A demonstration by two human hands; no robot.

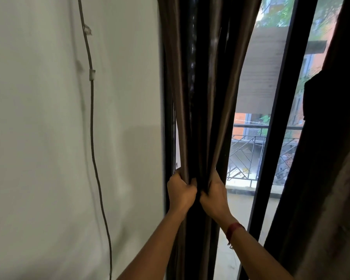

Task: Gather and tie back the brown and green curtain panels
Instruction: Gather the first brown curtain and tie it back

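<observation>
A cable (92, 118) runs down the wall (38, 138), left. The brown curtain (200, 87) hangs bunched at centre, left hand (180, 191) and right hand (213, 196) gripping it side by side, fingers (190, 186) curled into its folds. Another dark curtain (321, 168) hangs far right.

white wall (38, 138) | clipped cable (92, 118) | dark window frame (275, 118) | balcony railing (249, 142)

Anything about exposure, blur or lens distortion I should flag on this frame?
Head view: daylight through the window backlights the brown curtain, leaving its folds nearly black; head view: the left hand and right hand gripping it stay readable; head view: the window frame leans, likely wide-angle distortion, and the outdoor foliage looks soft.
</observation>
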